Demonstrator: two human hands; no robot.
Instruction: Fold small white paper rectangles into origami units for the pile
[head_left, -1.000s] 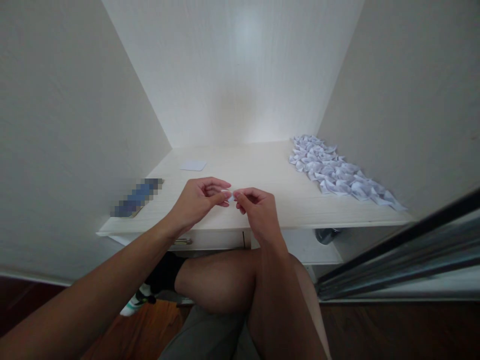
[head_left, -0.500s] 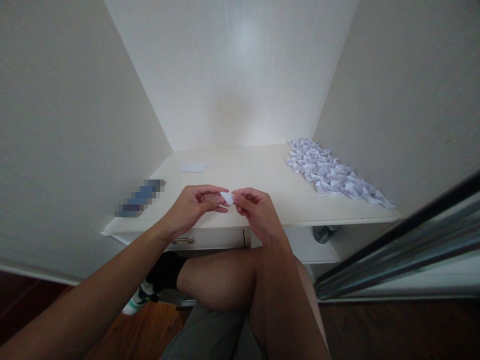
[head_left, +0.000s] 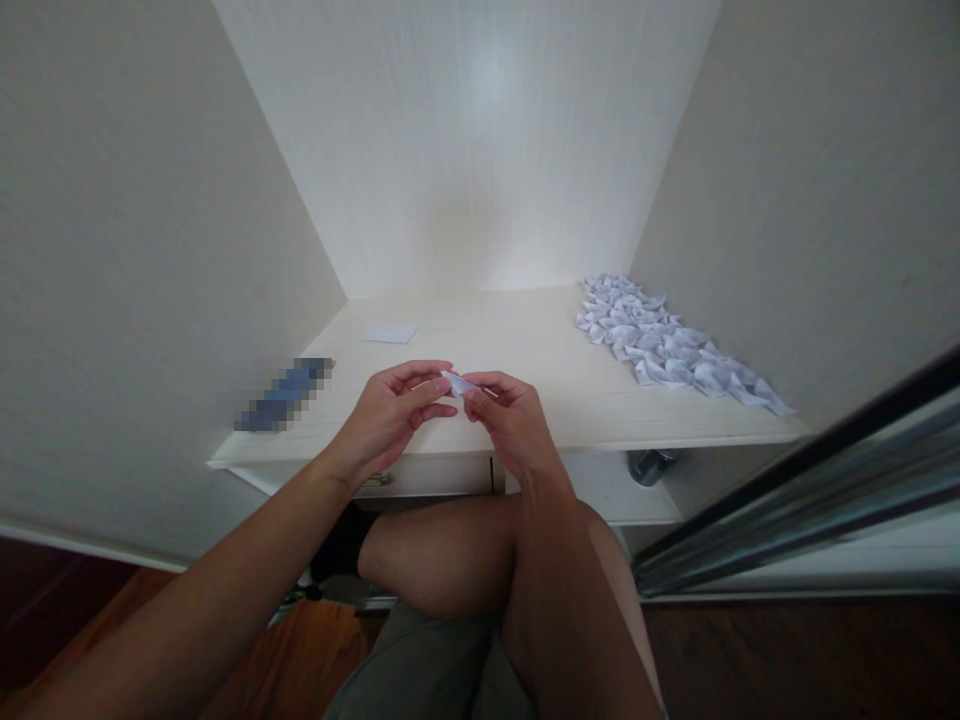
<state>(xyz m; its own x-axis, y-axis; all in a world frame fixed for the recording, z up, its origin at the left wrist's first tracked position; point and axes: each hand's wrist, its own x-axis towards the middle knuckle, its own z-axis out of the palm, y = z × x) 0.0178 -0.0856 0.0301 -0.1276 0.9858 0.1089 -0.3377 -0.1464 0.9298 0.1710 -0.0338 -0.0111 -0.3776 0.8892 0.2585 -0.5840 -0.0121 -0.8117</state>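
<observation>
Both of my hands pinch one small folded piece of white paper (head_left: 458,383) above the desk's front part. My left hand (head_left: 397,405) grips its left end between thumb and fingers, the lower fingers held a little apart. At the other end, the thumb and forefinger of my right hand (head_left: 506,410) close on the paper. It looks like a narrow, pointed triangle, partly covered by my fingertips. A flat white paper sheet or stack (head_left: 391,333) lies on the desk behind my left hand. Many folded white paper pieces (head_left: 660,335) form a pile at the right.
The white desk (head_left: 480,330) sits between two side walls and a back panel. A blurred-out phone-like object (head_left: 285,395) lies at its left edge. Below are a drawer (head_left: 442,477) and a shelf with a dark metallic cylinder (head_left: 651,466). My bent leg (head_left: 442,555) is under the desk's front.
The paper between my fingers has turned and now looks narrower and more pointed. Both hands have shifted slightly, and the lower fingers of my left hand have moved farther from the paper.
</observation>
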